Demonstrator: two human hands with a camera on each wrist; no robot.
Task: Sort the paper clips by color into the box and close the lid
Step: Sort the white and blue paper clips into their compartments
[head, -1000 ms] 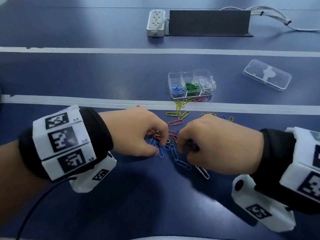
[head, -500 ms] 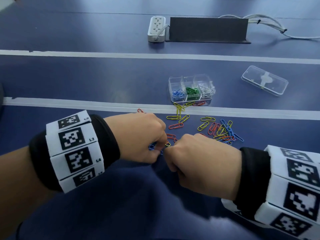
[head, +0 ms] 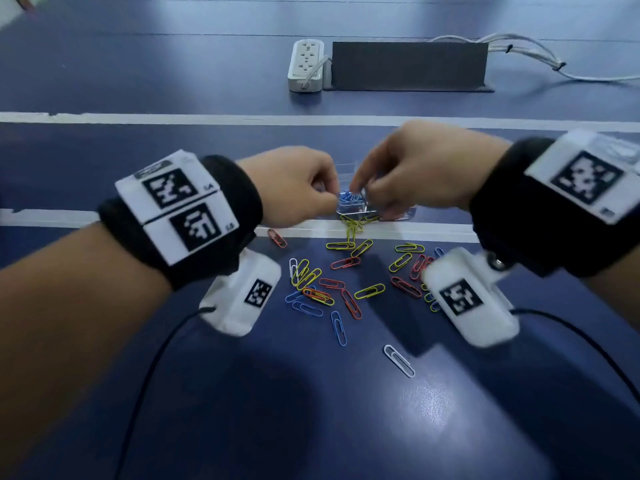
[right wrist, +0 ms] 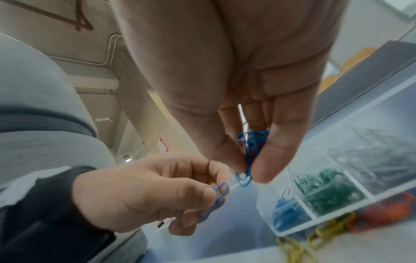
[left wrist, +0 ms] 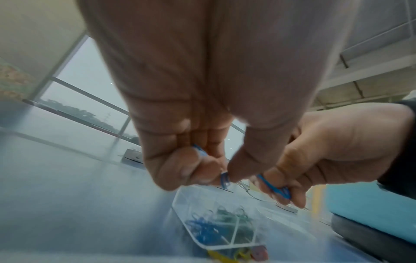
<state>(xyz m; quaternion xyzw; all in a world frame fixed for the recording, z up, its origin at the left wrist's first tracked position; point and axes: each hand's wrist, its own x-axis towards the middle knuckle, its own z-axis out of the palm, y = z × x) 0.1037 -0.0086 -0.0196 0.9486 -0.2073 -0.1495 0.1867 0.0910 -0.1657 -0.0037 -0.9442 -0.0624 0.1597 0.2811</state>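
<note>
A clear divided box stands just past the near white line, mostly hidden by my hands. My left hand and right hand hover over its blue compartment. Each pinches blue paper clips: the left hand's clips sit between thumb and fingers, and the right hand's clips hang from its fingertips. The box holds blue, green and silver clips in separate cells. Loose clips in yellow, red, blue and silver lie scattered in front of it. I cannot see the lid.
A white power strip and a dark upright panel stand at the back, with cables trailing right. A lone silver clip lies nearest me. White tape lines cross the blue table.
Both hands have lifted from the loose pile and moved forward to above the box, carrying blue clips with them.
</note>
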